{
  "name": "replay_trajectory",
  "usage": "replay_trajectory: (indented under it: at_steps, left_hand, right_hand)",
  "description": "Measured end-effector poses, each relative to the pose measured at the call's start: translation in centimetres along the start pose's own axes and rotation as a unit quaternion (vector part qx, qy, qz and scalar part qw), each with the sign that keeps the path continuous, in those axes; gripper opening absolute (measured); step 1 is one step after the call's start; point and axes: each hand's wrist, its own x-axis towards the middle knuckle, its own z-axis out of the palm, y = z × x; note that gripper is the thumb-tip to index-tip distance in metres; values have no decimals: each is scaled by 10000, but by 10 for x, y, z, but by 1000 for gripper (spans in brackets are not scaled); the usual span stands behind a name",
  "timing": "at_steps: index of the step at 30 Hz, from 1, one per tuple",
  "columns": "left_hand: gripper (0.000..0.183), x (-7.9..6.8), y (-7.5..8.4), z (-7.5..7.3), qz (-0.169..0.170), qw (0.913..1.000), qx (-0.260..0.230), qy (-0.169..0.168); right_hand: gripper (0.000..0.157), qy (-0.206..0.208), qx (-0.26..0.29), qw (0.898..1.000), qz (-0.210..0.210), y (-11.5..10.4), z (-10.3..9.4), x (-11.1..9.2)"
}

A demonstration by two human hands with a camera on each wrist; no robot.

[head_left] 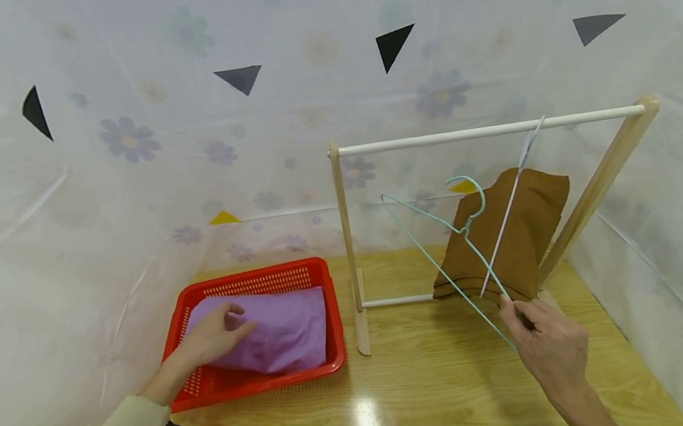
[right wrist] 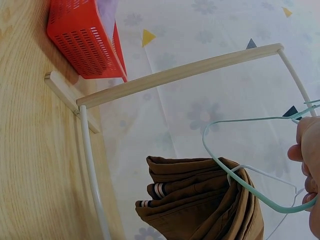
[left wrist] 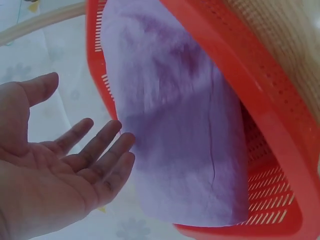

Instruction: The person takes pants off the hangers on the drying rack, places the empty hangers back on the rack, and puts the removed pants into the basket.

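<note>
My right hand [head_left: 549,340] grips a mint-green wire hanger [head_left: 464,229] by one end, its hook pointing up, in front of the rack. Nothing hangs on this hanger. Behind it, a folded brown garment [head_left: 533,211], perhaps trousers, hangs over a white hanger [head_left: 519,173] hooked on the rack's top bar. My left hand [head_left: 215,333] hovers over a folded purple cloth [head_left: 284,319] in the red basket [head_left: 333,327]. In the left wrist view the fingers [left wrist: 97,145] are spread and relaxed, close to the cloth; contact cannot be told.
The clothes rack [head_left: 347,233] has wooden side posts and white bars, and stands right of the basket on a wood-grain table [head_left: 416,403]. Flower-printed sheeting [head_left: 304,118] with black and yellow triangles encloses the back and sides.
</note>
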Motion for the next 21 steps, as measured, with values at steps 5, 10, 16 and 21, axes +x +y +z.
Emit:
replay_trajectory:
  at_steps: [5,10,16,21]
  left_hand:
    - [50,7,1,-2,416,9982,404,144]
    - [47,16,-5,0,659,9917,1024,409]
    - [44,24,-20,7,918,9773,1754,751]
    - [48,27,-27,16,753,9705,2170,738]
  right_hand:
    - [50,7,22,10000,5,0,0,0]
    - [50,10,20,10000,15,0,0,0]
    - [55,-31,-35,10000,8,0,-1,0]
    - [56,-49,-40,10000,-8,0,-2,0]
